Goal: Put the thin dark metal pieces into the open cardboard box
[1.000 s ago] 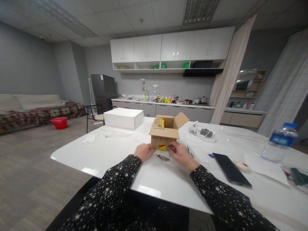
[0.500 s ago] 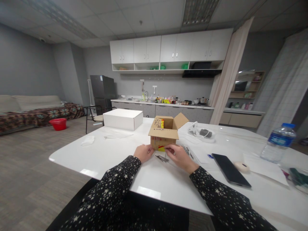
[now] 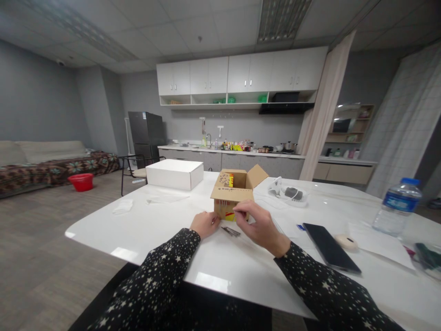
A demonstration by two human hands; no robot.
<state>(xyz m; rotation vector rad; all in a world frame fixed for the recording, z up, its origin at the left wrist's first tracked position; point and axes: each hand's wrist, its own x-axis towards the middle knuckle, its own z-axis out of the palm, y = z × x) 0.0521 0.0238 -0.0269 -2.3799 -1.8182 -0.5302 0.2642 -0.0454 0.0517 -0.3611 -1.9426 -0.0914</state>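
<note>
An open cardboard box [image 3: 231, 195] with yellow and red print stands upright on the white table. My left hand [image 3: 206, 224] rests on the tabletop by its lower left corner, fingers curled and pressed together; whatever they may hold is hidden. Raised before the box's right front side, my right hand [image 3: 258, 226] has thumb and forefinger pinched; I cannot make out anything between them. Several thin dark metal rods [image 3: 230, 231], like nails or screws, lie between my hands. Small grey things like these rods show along the box's front, below the flap.
A white box [image 3: 175, 174] stands back left, near a crumpled tissue [image 3: 123, 207]. To the right lie a coiled white cable with a grey piece [image 3: 293, 193], a phone [image 3: 330, 247], a beige oval object [image 3: 346, 242], papers [image 3: 379, 243] and a water bottle [image 3: 398, 207].
My right hand has lifted from the lower front of the box, slightly up and towards me. My left hand stays by the box's corner. The view has shifted slightly.
</note>
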